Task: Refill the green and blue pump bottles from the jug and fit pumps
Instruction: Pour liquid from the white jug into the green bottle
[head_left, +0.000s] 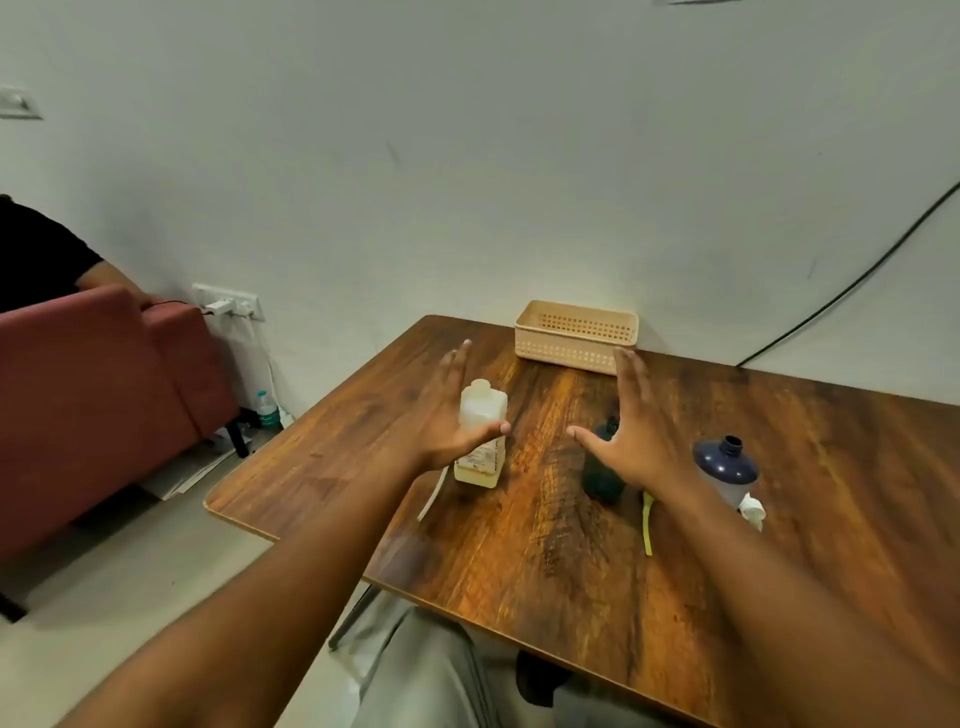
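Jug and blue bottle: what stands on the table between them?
In the head view, the green bottle, partly hidden behind the right hand, stands between the jug and the blue bottle.

My right hand (631, 431) hides most of the green bottle (602, 480); its neck barely shows. Left hand (449, 415) covers part of the jug (480, 434); label too blurred to read. At 3 o'clock of the blue bottle (724, 467), a white pump (752, 512) is half hidden. Yellow tube (647, 525) runs under my wrist.
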